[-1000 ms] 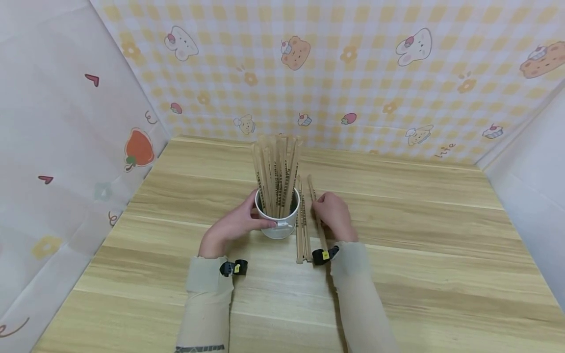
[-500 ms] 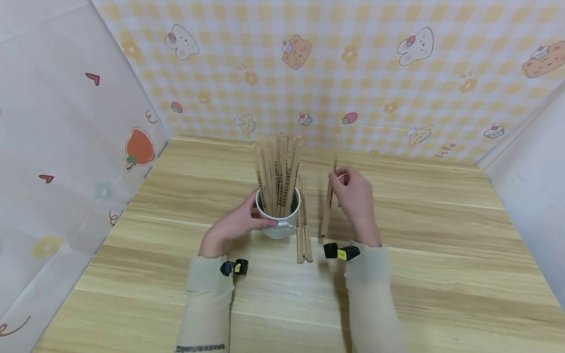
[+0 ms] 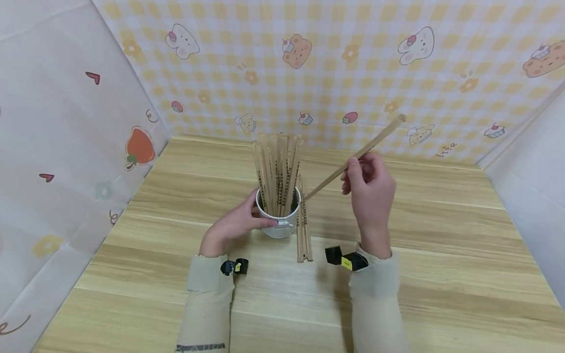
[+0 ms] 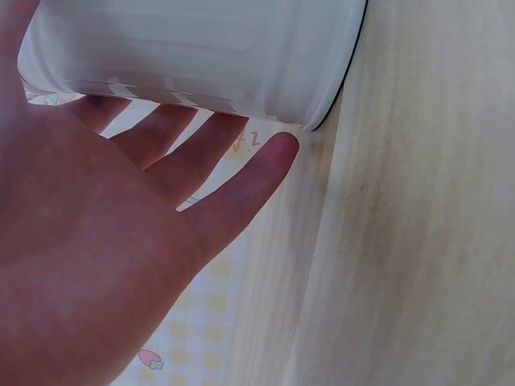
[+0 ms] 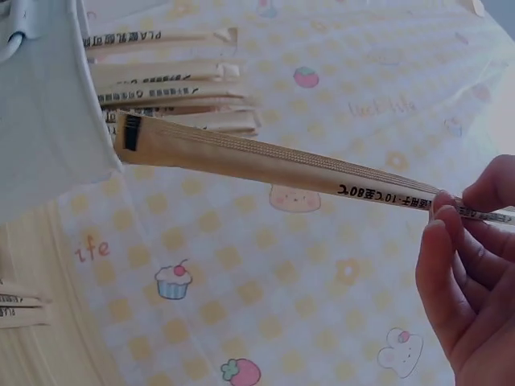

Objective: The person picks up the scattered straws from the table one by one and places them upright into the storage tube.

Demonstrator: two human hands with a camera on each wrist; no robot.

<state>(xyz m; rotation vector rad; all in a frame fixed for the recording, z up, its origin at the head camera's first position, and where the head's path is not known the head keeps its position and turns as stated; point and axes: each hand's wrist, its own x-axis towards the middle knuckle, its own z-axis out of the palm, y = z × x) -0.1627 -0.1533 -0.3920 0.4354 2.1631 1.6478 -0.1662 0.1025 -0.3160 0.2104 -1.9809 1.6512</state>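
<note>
A small white bucket (image 3: 272,231) stands upright on the table, packed with several paper-wrapped straws (image 3: 277,171). My left hand (image 3: 234,224) holds it from the left side, thumb across the front near the handle fitting. In the left wrist view, the fingers spread along the bucket's wall (image 4: 193,56). My right hand (image 3: 372,189) pinches one wrapped straw (image 3: 380,138) between thumb and fingers. That straw slants in the air, its lower end close to the bucket's right rim. Printed text shows on its wrapper (image 5: 241,159) in the right wrist view.
Several more wrapped straws (image 3: 304,240) lie side by side on the wooden table (image 3: 441,245), just right of the bucket. A checked, printed cloth (image 3: 353,78) hangs behind, and a white printed sheet (image 3: 66,122) borders the left side.
My right hand has lifted one wrapped straw off the table, moved right and up, and tilted it so the lower end points toward the bucket. My left hand stays on the bucket.
</note>
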